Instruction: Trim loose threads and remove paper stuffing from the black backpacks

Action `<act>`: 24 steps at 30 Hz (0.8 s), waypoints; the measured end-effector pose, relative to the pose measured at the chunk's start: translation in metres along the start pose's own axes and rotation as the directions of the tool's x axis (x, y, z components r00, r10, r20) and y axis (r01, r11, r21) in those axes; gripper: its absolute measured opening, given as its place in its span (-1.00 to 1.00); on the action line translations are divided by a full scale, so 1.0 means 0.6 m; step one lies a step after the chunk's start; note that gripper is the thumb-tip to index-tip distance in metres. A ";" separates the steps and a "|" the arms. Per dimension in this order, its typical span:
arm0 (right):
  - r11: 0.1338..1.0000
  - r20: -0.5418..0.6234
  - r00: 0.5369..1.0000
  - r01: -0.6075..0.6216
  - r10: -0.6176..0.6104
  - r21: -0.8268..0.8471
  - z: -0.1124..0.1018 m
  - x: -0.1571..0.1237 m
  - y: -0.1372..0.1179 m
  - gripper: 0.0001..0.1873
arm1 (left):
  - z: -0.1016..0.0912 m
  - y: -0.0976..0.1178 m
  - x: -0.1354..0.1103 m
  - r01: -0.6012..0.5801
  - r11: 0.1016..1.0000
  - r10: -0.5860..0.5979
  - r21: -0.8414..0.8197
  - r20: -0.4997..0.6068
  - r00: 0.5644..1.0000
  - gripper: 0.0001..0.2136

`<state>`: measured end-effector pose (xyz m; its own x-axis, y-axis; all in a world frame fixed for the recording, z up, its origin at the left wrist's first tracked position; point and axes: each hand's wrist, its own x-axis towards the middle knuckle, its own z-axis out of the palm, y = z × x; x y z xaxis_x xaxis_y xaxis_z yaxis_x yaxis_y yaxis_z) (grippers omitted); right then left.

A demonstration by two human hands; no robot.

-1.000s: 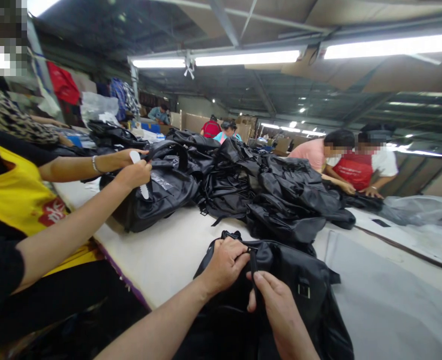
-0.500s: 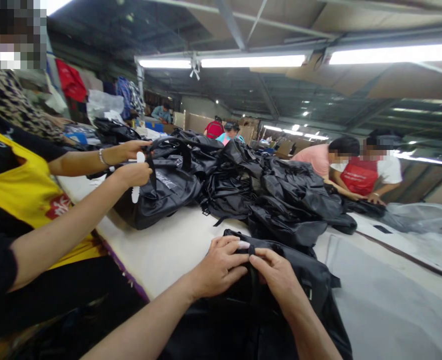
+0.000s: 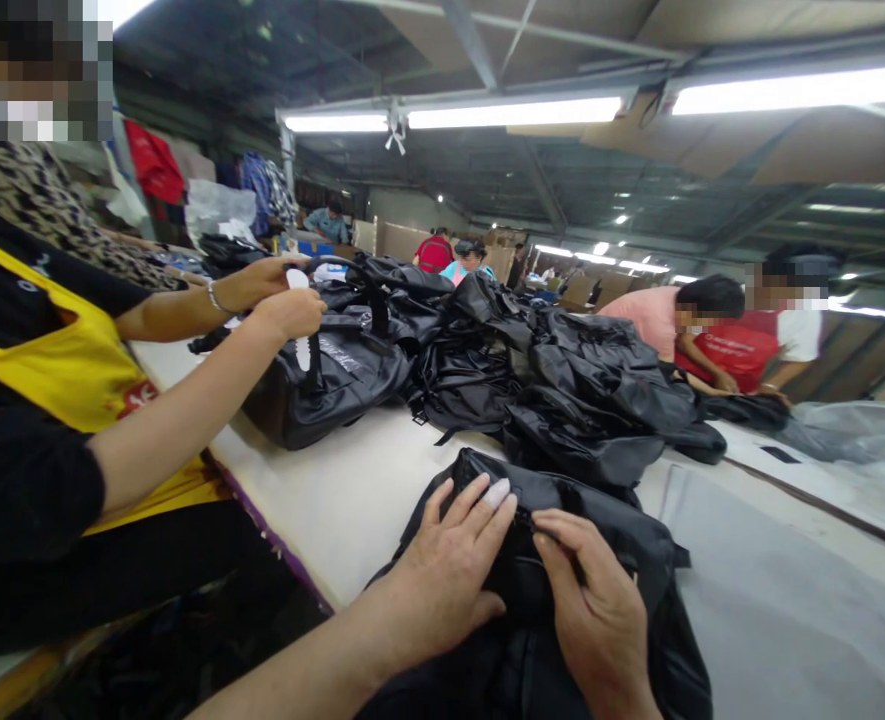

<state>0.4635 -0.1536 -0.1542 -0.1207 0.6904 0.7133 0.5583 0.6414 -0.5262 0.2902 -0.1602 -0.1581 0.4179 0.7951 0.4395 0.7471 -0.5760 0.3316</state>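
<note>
A black glossy bag lies in front of me on the white table. My left hand rests on its top with fingers stretched and spread, and one fingertip carries a white wrap. To its right, my right hand pinches a small dark part of the bag between thumb and fingers. Which part that is, a strap end or a zipper pull, I cannot tell. The bag's lower side is partly hidden behind my forearms.
A heap of black bags spreads across the table beyond mine. On the left, a co-worker in a yellow apron holds a bag strap and a white strip. Grey sheeting lies right. Two co-workers bend over the far right side.
My left hand has opened out flat on the bag, away from the black strap it was fingering. My right hand keeps its pinch, slightly further right. The co-worker's hands shifted right.
</note>
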 end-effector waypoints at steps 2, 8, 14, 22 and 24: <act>0.990 0.017 0.990 0.141 -0.141 0.012 -0.003 -0.033 -0.003 -0.80 | 0.025 -0.009 0.005 0.046 0.998 -0.041 0.035 -0.120 0.992 -0.30; 0.942 0.067 0.939 0.336 -0.337 0.014 0.009 -0.109 0.027 -0.64 | 0.075 -0.037 0.016 0.053 0.998 -0.057 -0.021 -0.267 0.962 -0.58; 0.962 0.110 0.956 0.272 -0.271 0.004 0.008 -0.120 0.044 -0.61 | 0.053 -0.042 0.025 0.053 0.973 -0.091 -0.225 -0.166 0.982 -0.56; 0.940 0.111 0.935 0.341 -0.337 -0.015 0.015 -0.109 0.033 -0.65 | 0.047 -0.040 0.037 0.159 0.915 -0.230 -0.371 -0.158 0.960 -0.78; 0.935 0.126 0.929 0.354 -0.348 -0.030 0.015 -0.108 0.034 -0.67 | 0.050 -0.038 0.043 0.181 0.907 -0.263 -0.379 -0.176 0.949 -0.83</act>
<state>0.4751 -0.1824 -0.2155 -0.4097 0.4606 0.7874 0.5038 0.8338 -0.2256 0.2995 -0.1210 -0.1796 0.1089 0.8723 0.4766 0.5574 -0.4506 0.6973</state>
